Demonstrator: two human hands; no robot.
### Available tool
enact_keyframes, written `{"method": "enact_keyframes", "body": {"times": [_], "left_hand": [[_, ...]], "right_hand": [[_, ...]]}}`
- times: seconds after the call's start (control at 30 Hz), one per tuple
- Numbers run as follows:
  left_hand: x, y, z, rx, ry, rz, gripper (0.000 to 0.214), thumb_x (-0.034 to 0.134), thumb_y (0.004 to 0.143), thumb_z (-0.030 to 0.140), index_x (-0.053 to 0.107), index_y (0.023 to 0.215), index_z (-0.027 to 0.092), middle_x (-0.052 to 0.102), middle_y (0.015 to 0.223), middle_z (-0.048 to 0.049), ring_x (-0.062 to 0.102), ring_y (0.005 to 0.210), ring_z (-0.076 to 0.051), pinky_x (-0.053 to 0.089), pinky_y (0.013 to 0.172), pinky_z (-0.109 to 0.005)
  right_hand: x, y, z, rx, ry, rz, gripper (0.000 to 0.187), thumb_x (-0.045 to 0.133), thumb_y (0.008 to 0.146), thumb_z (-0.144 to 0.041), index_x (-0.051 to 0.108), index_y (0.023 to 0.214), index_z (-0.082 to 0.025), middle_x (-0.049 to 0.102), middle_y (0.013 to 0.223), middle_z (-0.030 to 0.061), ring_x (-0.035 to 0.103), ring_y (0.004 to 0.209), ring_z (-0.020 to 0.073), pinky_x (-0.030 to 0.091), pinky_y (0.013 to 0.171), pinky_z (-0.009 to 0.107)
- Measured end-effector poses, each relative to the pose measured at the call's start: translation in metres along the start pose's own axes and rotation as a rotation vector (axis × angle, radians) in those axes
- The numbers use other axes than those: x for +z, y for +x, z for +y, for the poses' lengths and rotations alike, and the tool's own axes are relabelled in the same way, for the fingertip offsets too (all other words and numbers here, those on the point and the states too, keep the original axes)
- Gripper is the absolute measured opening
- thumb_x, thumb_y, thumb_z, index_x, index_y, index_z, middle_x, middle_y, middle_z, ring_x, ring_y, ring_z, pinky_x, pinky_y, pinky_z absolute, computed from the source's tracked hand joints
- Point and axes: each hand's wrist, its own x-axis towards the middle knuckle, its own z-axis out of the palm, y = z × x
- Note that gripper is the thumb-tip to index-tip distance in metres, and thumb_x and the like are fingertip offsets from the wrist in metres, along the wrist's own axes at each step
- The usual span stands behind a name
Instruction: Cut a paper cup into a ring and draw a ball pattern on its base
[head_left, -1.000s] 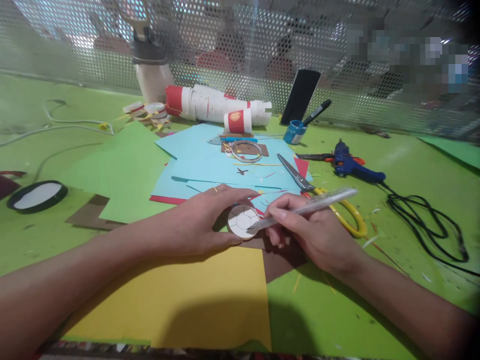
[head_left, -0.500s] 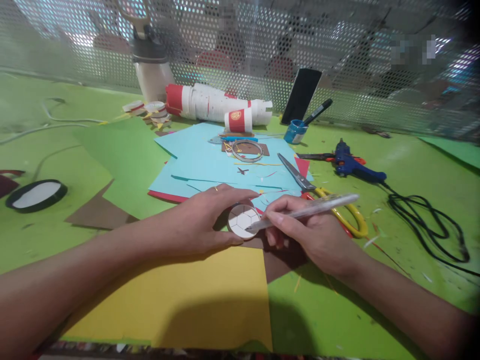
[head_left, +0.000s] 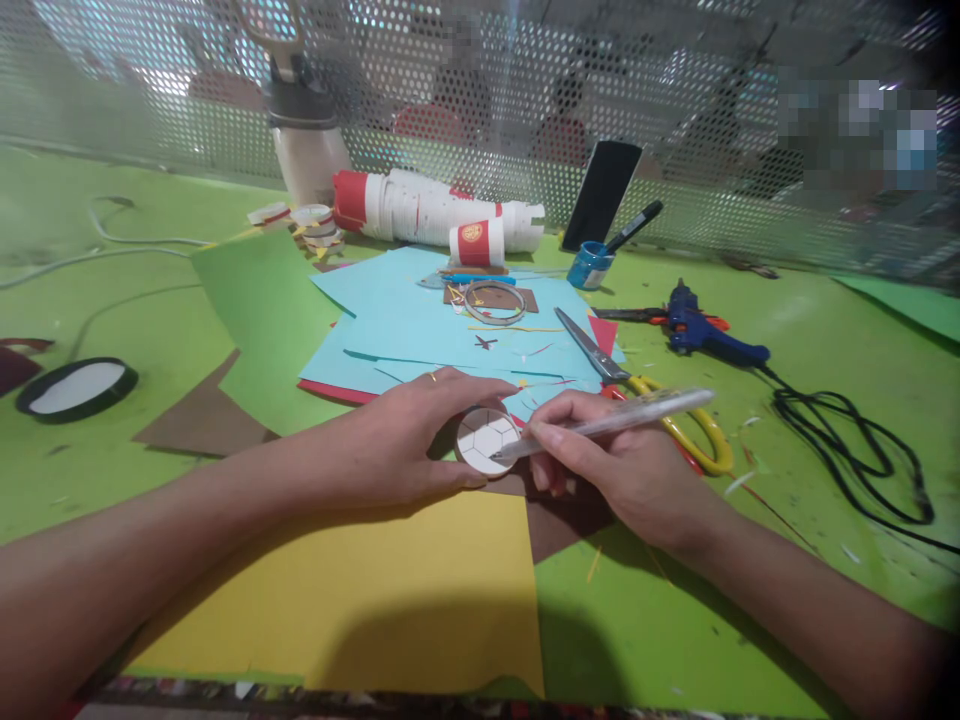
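Note:
My left hand (head_left: 420,430) curves round a small white disc (head_left: 480,438), its thumb at the near edge and its fingers at the far edge. Dark lines on the disc form a pattern of many-sided cells, like a football's. A clear-barrelled pen (head_left: 637,410) is pinched in my right hand (head_left: 585,450), and its tip rests on the disc's lower right part. Under the disc and hands lie brown paper (head_left: 570,525) and a yellow sheet (head_left: 420,590). Yellow-handled scissors (head_left: 709,440) lie just beyond my right hand, partly hidden by it.
Light blue sheets (head_left: 405,310) bear a ring (head_left: 495,302) and scraps. Stacked paper cups (head_left: 427,210), a bottle (head_left: 307,150), a blue paint jar (head_left: 590,266) and a propped phone (head_left: 602,195) stand behind. At right lies a glue gun (head_left: 697,330) with a coiled black cord (head_left: 847,430).
The green sheet at left has lifted and curled at its far left edge. My hands, the disc and the pen look almost unmoved.

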Motion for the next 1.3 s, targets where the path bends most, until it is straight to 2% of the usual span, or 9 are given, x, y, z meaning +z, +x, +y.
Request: {"method": "enact_keyframes", "body": {"times": [0.63, 1.03, 1.3], "left_hand": [[0.0005, -0.0002, -0.0007, -0.001, 0.001, 0.003, 0.056, 0.062, 0.085, 0.042, 0.045, 0.137, 0.030, 0.057, 0.126, -0.0027, 0.053, 0.114, -0.021, 0.043, 0.093, -0.030], [-0.0010, 0.0000, 0.0016, 0.005, -0.004, -0.001, 0.053, 0.063, 0.084, 0.036, 0.048, 0.135, 0.028, 0.058, 0.125, -0.0041, 0.054, 0.113, -0.022, 0.044, 0.093, -0.032], [-0.0005, -0.0003, 0.0009, 0.009, -0.002, 0.011, 0.053, 0.064, 0.084, 0.037, 0.048, 0.134, 0.028, 0.059, 0.124, -0.0033, 0.054, 0.112, -0.021, 0.044, 0.092, -0.032]], "right_hand": [[-0.0005, -0.0002, -0.0007, 0.019, 0.039, 0.019, 0.016, 0.056, 0.092, -0.028, 0.059, 0.080, -0.017, 0.064, 0.059, -0.0028, 0.052, 0.051, 0.0059, 0.043, 0.051, 0.016], [0.0023, -0.0013, -0.0039, 0.032, -0.002, 0.028, 0.014, 0.057, 0.090, -0.027, 0.059, 0.080, -0.017, 0.063, 0.059, -0.0023, 0.052, 0.052, 0.0073, 0.044, 0.052, 0.019], [0.0013, -0.0009, -0.0045, 0.028, -0.023, 0.014, 0.013, 0.056, 0.090, -0.026, 0.059, 0.080, -0.017, 0.063, 0.059, -0.0024, 0.053, 0.053, 0.0073, 0.045, 0.052, 0.019]]}}
